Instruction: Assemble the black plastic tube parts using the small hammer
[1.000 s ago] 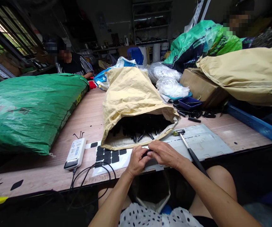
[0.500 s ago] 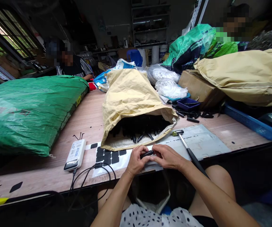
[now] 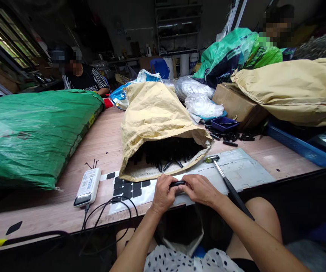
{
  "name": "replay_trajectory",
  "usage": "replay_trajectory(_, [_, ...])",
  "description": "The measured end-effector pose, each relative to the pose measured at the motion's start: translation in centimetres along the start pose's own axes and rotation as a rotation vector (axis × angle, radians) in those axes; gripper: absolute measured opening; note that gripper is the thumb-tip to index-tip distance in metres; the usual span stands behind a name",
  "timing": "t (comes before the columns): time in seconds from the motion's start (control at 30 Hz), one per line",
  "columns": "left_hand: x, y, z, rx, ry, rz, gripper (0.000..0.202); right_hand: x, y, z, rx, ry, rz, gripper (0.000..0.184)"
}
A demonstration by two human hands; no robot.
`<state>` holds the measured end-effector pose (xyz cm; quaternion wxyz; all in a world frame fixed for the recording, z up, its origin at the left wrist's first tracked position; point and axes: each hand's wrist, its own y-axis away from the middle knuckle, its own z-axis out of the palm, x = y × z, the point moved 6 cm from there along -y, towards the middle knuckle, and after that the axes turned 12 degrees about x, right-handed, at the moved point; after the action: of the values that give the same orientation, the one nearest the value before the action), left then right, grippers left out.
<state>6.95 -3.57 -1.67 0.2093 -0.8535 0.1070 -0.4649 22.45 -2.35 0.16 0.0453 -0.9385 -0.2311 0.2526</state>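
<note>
Between my two hands is a small black cylindrical part [image 3: 177, 183], level and just in front of the sack's mouth. My left hand [image 3: 163, 192] is closed around its left end, and my right hand [image 3: 199, 189] pinches the right end. Fingers cover both ends, so its exact kind cannot be made out. Just beyond my hands lies a tan woven sack [image 3: 154, 109], its mouth facing me, with many similar black parts [image 3: 167, 165] inside. To the right of my right hand a hammer [image 3: 225, 177] rests with its handle over the table edge.
A grey sheet [image 3: 245, 166] lies under the hammer. On the left are a white power bank [image 3: 88, 187] with a black cable [image 3: 106, 206] and a bulging green sack [image 3: 33, 139]. Black sticker squares [image 3: 127, 187] sit near my left hand. A blue tray [image 3: 299, 145] stands right. Two people sit farther back.
The black part is turned slightly, more level between my hands, and my fingers have shifted a little on it. The whole view has drifted slightly; the other things stay in place.
</note>
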Motion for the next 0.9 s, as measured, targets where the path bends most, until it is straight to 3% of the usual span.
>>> replay_trajectory(0.1, [-0.2, 0.1, 0.0, 0.018, -0.004, -0.006, 0.009, 0.2, -0.1, 0.3, 0.003, -0.004, 0.061, 0.027])
replay_trajectory(0.47, [-0.5, 0.2, 0.1, -0.090, 0.092, -0.082, 0.012, 0.6, -0.2, 1.2, 0.016, -0.224, 0.000, 0.040])
replay_trajectory(0.63, [-0.6, 0.0, 0.2, -0.116, 0.105, -0.113, 0.018, 0.9, -0.2, 0.6, -0.041, -0.334, -0.014, 0.028])
replay_trajectory(0.9, [-0.5, 0.1, 0.3, -0.111, 0.057, -0.081, 0.018, 0.7, 0.3, 0.1, 0.026, -0.224, -0.028, 0.024])
